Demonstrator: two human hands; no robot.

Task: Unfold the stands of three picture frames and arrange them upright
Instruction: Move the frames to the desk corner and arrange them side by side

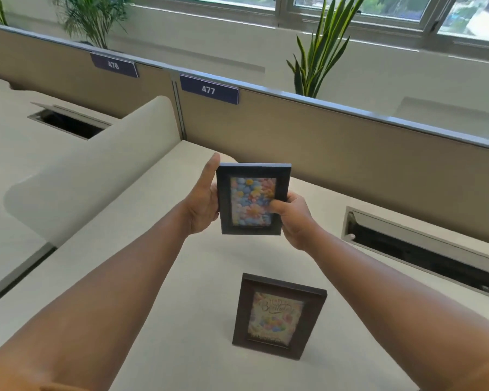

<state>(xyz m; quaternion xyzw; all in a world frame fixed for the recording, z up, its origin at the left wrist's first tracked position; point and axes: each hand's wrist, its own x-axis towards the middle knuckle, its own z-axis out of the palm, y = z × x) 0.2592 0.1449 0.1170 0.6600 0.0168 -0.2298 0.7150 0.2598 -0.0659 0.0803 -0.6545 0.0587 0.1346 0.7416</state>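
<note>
**Dark frame with flowers held up over the pale surface**

Cream-coloured and smooth, the surface (158, 320) fills most of the view. A tan wall panel (322, 153) runs along its far edge, with a grey strip on top. Two dark blue number signs hang on it, one reading 476 (114, 65) and one reading 477 (209, 90). A long open slot (424, 249) is cut into the surface on the right side. Behind the panel stand a tall spiky green plant (319, 52) and a leafy plant (92, 18). Windows (350, 9) run along the back of the room.

A dark frame with a flower picture (253, 200) is up in the air, between both hands, above the far part of the surface. It stands tall, long side up and down, and its picture faces the person.

The left hand (202, 204) is curled around the frame's left edge, with the thumb pointing up along that side. The right hand (294, 218) is closed on the frame's lower right corner, with the thumb pressed on the front. Both hands grip this frame.

A brown frame with a birthday card (278, 316) stands on the surface, nearer to the person and a bit to the right. It is also tall, not wide. It leans back a little and its picture faces the person. The two frames are well apart and do not touch.
</note>
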